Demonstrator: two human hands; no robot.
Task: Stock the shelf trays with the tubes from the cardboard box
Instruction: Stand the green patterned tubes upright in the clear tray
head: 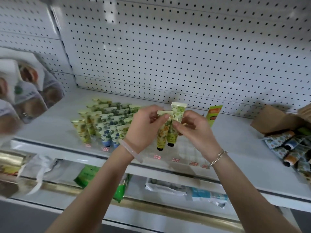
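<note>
My left hand (144,125) pinches the flat top of a yellow floral tube (162,133), held cap down above the shelf. Beside it my right hand (193,126) grips a green floral tube (176,115), also cap down; the two tubes touch. Rows of similar floral tubes (104,121) stand in clear shelf trays (186,153) to the left of my hands. The cardboard box (276,120) lies at the right of the shelf with several tubes (291,148) spilling out of it.
An orange and green tube (212,115) stands alone behind my right hand. White pegboard (168,47) backs the shelf. Packaged goods (28,91) hang at the left. The lower shelf holds green packets (87,175) and white packs (168,187).
</note>
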